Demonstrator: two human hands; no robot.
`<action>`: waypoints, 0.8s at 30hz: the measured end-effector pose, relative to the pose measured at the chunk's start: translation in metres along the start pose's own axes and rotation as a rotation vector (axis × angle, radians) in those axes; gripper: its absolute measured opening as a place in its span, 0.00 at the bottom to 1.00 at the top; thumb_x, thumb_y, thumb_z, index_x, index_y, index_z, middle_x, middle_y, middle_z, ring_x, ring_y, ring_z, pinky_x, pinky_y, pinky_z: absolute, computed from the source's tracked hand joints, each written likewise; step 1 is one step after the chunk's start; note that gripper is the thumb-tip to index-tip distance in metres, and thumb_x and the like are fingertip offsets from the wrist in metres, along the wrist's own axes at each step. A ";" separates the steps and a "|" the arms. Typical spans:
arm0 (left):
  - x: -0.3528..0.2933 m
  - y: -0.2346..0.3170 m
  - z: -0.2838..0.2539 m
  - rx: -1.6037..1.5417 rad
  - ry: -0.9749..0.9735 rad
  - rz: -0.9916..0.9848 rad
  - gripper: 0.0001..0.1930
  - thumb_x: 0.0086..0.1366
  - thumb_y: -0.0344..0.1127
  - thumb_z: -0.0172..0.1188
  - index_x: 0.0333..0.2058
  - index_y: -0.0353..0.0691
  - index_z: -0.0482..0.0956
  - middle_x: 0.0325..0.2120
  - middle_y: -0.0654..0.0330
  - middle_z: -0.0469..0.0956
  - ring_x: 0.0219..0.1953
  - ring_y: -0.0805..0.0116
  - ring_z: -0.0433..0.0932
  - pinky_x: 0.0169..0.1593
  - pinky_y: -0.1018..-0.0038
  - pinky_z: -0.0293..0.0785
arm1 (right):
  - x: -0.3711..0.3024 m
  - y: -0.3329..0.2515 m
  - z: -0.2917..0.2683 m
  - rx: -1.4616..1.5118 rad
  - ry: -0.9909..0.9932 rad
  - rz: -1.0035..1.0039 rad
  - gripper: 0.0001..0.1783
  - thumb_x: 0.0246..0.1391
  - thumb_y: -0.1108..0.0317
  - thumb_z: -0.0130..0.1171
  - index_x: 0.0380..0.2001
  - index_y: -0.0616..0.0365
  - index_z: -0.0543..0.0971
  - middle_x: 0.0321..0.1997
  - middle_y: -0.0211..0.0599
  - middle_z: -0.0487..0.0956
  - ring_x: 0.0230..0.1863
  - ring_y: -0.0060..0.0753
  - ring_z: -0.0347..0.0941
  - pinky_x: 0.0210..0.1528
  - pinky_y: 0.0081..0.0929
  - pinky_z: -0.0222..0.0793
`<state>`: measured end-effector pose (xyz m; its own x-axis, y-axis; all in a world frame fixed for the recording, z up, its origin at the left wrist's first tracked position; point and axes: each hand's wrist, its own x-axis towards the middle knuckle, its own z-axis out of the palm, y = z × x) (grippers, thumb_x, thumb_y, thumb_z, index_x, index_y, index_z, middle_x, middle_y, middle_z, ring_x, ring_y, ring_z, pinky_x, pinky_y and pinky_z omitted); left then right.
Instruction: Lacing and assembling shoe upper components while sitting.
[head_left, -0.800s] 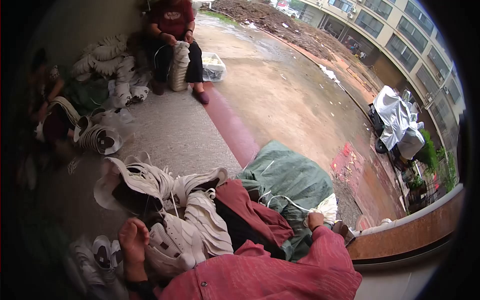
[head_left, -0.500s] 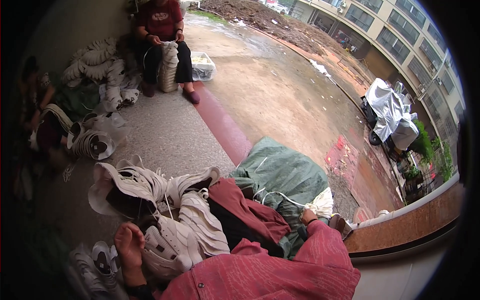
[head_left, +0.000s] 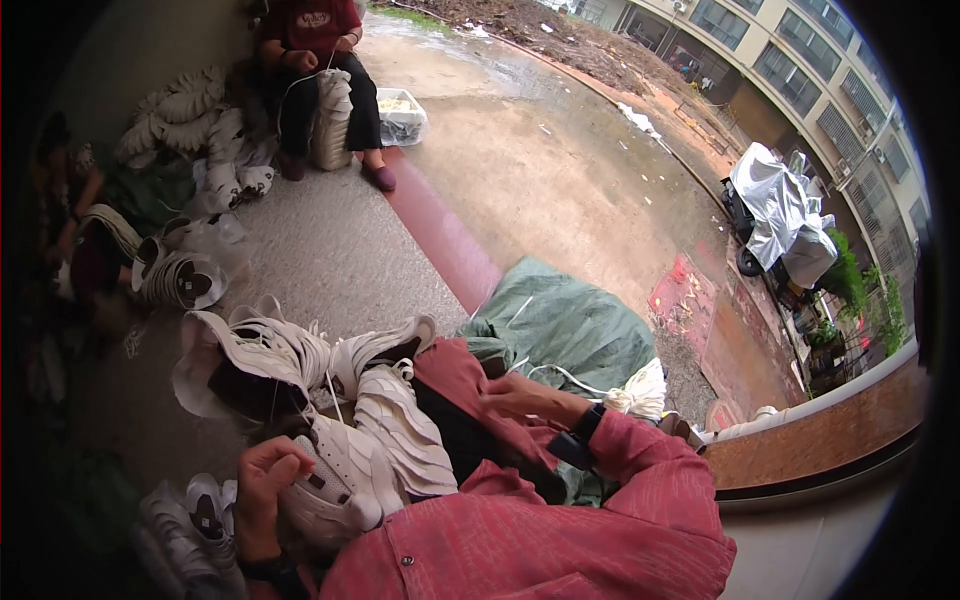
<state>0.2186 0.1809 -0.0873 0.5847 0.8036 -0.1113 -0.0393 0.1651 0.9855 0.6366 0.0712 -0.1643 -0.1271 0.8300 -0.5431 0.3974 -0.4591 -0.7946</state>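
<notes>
My left hand [head_left: 268, 486] is closed, fingers curled and thumb against the fingertips, at the side of a white shoe upper [head_left: 345, 480]. Whatever lies in that pinch is too small to make out. My right hand [head_left: 535, 400] reaches across the dark red cloth [head_left: 460, 375] over my lap, its fingers drawn together and pointing left. I cannot make out what they hold. A bundle of white laces [head_left: 640, 390] lies beyond my right wrist on a green sack [head_left: 565, 320]. Stacked white uppers [head_left: 400, 425] rest against my lap, with loose laces [head_left: 285, 350] over the farther ones.
Several more uppers [head_left: 205, 515] stand at the lower left. Across the floor a seated person [head_left: 315, 60] works on a stack of uppers [head_left: 332, 120], beside a clear plastic bin [head_left: 402, 120]. Another person sits in shadow at the left. A rusty-brown ledge [head_left: 810, 440] runs along the right.
My right hand has left the lace bundle and moved left over the red cloth. My left hand has closed its fingers against the thumb beside the shoe upper.
</notes>
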 end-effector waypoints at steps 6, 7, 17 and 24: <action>0.023 0.033 0.037 0.303 -0.380 0.279 0.29 0.55 0.35 0.71 0.56 0.40 0.72 0.37 0.63 0.81 0.41 0.69 0.78 0.48 0.74 0.70 | 0.015 -0.218 0.069 0.226 -0.506 -0.474 0.18 0.68 0.55 0.50 0.36 0.59 0.77 0.20 0.25 0.74 0.17 0.13 0.66 0.18 0.16 0.59; 0.023 0.046 0.042 0.249 -0.464 0.185 0.27 0.55 0.31 0.71 0.53 0.37 0.73 0.37 0.62 0.82 0.42 0.68 0.79 0.49 0.72 0.71 | 0.015 -0.235 0.077 0.288 -0.559 -0.495 0.15 0.68 0.57 0.51 0.35 0.58 0.76 0.22 0.26 0.78 0.18 0.12 0.67 0.18 0.14 0.60; -0.110 0.030 -0.023 -0.608 0.074 0.264 0.16 0.72 0.44 0.51 0.31 0.38 0.78 0.13 0.67 0.68 0.11 0.77 0.59 0.16 0.79 0.59 | 0.081 -0.224 0.049 1.114 -0.058 -0.532 0.10 0.68 0.63 0.49 0.46 0.55 0.74 0.32 0.27 0.76 0.27 0.19 0.69 0.28 0.15 0.62; -0.188 -0.001 -0.092 -0.902 0.414 0.489 0.19 0.77 0.44 0.40 0.29 0.41 0.69 0.17 0.68 0.58 0.17 0.75 0.56 0.19 0.77 0.61 | 0.136 -0.069 -0.051 1.341 0.100 -0.385 0.13 0.69 0.61 0.47 0.33 0.56 0.74 0.30 0.29 0.76 0.37 0.29 0.71 0.47 0.32 0.67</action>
<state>0.0335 0.0822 -0.0788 0.0350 0.9973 0.0646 -0.8666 -0.0019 0.4989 0.6384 0.2320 -0.1700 0.0588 0.9644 -0.2578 -0.8157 -0.1025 -0.5693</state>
